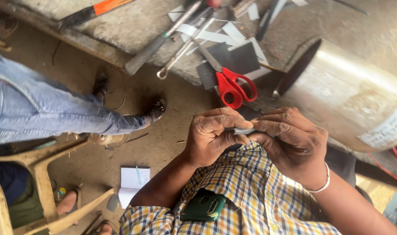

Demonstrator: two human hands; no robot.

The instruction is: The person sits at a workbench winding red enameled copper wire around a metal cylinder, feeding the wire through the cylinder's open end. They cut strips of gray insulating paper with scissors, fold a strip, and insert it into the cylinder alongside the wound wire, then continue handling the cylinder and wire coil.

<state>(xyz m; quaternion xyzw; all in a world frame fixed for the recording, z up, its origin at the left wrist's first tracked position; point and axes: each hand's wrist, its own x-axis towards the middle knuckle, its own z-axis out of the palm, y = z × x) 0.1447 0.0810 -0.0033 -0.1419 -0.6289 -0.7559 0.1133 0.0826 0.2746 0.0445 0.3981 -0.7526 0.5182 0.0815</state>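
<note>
Right now my left hand (pixel 211 137) and right hand (pixel 289 143) both pinch a thin grey strip (pixel 244 130), lying left-right between them, close to my chest.

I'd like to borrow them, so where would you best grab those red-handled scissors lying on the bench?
Probably by the red loop handles of the scissors. They point toward the person, at the near edge of the bench, with bare space around them. The blades lie farther in, across dark sheets and beside a wrench, so come from the near side. Both hands, left hand and right hand, are busy pinching a small grey strip.
</note>
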